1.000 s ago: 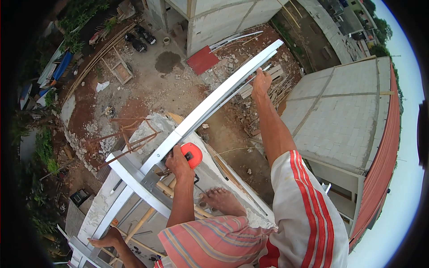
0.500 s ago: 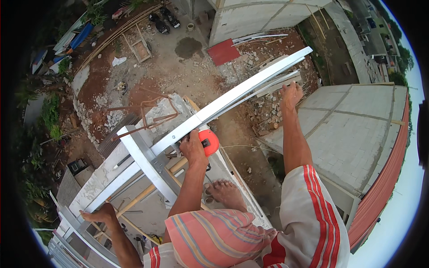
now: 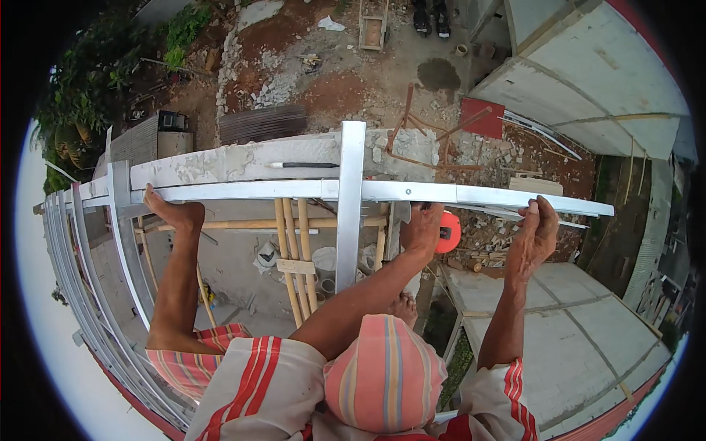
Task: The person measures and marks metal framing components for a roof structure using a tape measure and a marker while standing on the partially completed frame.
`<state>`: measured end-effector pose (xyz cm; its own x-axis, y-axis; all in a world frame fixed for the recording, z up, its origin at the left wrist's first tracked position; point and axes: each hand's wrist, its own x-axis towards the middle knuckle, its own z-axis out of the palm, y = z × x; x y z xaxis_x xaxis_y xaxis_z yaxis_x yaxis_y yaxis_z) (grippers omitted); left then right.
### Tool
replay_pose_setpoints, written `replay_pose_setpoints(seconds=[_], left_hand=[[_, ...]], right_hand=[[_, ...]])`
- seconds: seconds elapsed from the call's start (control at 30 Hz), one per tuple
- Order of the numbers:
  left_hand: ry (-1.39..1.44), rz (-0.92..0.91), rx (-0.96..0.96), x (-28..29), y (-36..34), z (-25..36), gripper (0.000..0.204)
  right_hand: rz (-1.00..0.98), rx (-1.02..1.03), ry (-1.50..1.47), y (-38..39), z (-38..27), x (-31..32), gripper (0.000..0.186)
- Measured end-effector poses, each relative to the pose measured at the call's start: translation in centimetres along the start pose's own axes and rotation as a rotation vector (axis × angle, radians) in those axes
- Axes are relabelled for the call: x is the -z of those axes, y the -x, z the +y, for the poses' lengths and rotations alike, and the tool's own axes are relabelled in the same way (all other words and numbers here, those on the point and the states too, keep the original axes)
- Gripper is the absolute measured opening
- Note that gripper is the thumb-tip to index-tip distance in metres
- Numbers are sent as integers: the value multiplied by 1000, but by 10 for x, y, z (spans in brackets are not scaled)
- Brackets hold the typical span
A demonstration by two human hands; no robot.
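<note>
A long silver metal beam [image 3: 287, 189] runs across in front of me, and a shorter metal crosspiece [image 3: 351, 198] lies over it. My left hand [image 3: 421, 229] is closed around an orange-red tape measure [image 3: 450, 234], just below the beam. Farther right, my right hand [image 3: 538, 234] has its bent fingers closed on the beam's near edge, close to its end. A thin metal strip [image 3: 570, 223] shows under that end. On the concrete wall top [image 3: 243, 160] beyond the beam lies a dark pen-like marker [image 3: 303, 165].
My bare left foot [image 3: 175, 212] rests against the beam, and my other foot [image 3: 405, 307] is below my left arm. Bamboo poles [image 3: 294, 253] stand under the beam. Rusty rebar [image 3: 430, 143] sticks up beyond the wall. Rubble ground [image 3: 331, 95] lies far below.
My view has turned, so the beam now runs nearly level. My right hand has come from beside the strip onto the beam's edge. My left hand keeps the tape measure.
</note>
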<state>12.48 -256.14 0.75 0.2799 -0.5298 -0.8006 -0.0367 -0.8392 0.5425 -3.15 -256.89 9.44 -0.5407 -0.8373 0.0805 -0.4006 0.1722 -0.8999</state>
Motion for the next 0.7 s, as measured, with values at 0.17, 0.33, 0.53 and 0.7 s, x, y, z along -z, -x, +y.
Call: replay_pose_setpoints(seconds=[0.17, 0.33, 0.53, 0.7], left_hand=[[-140, 607, -758, 144, -34, 19, 42], [-717, 1394, -1271, 456, -65, 47, 70], [-959, 1257, -1519, 431, -77, 43, 72], [-721, 1338, -1266, 419, -57, 37, 74]], right_hand=[[-650, 635, -34, 27, -108, -33, 24], [-929, 978, 165, 55, -174, -145, 23], [-1234, 994, 656, 56, -130, -263, 16], [-1304, 970, 740, 67, -130, -278, 21]])
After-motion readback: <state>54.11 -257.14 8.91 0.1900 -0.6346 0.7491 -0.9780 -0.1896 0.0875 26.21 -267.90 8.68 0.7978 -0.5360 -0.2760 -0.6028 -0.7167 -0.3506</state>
